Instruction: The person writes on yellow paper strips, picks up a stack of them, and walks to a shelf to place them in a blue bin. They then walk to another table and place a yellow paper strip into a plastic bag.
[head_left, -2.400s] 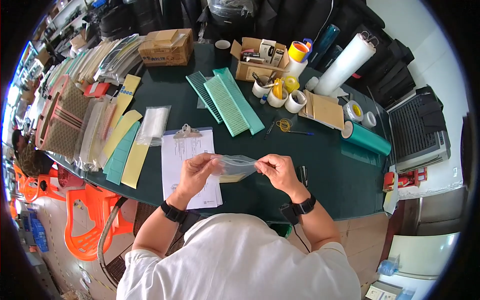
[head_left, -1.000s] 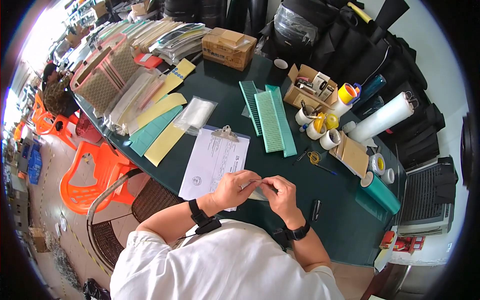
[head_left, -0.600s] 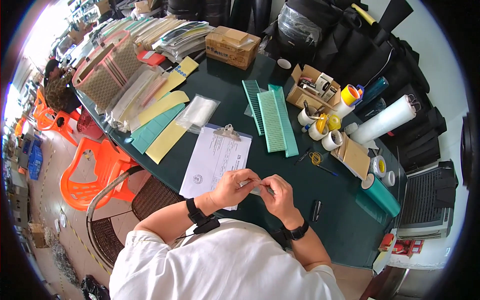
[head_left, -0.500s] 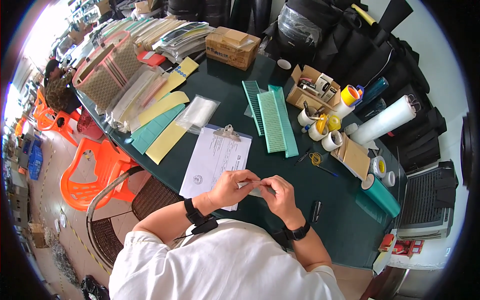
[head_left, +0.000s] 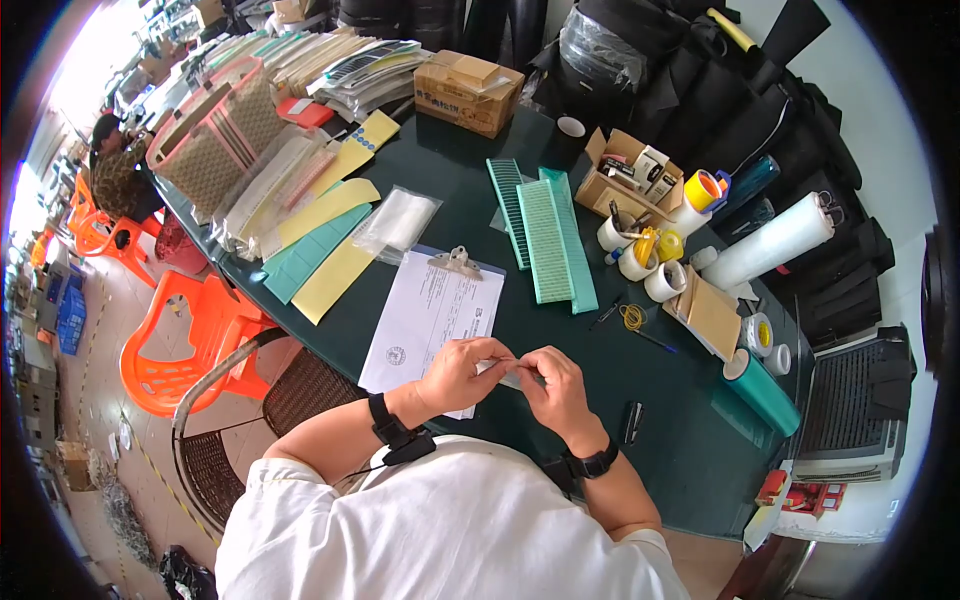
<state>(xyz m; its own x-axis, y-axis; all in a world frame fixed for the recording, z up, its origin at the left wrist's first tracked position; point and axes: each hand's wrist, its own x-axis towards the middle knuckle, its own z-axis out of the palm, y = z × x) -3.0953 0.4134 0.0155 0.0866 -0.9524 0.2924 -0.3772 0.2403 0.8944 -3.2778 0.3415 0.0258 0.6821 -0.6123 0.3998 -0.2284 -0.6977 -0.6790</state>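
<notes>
We hold both hands together just above the near edge of the dark green table, and between them sits a small clear plastic bag, folded or bunched so that only a narrow strip of it shows. Our left hand has its fingers curled in and pinched on the left end of the bag, thumb against forefinger, with almost no gap between them. Our right hand meets it from the other side, its fingers bent and closed on the right end of the same bag, so the two sets of fingertips are nearly touching over it. How much of the bag is tucked inside the palms we cannot tell. Each wrist carries a dark band. The bag hovers over the lower right corner of a clipboard with a white printed sheet, which lies just beside our left hand toward the near edge. Farther in, toward the middle of the table, lie teal comb-like strips, and a flat stack of clear bags rests beside yellow and teal sheets near the left edge. A small black clip lies on the table just right of our right wrist.
</notes>
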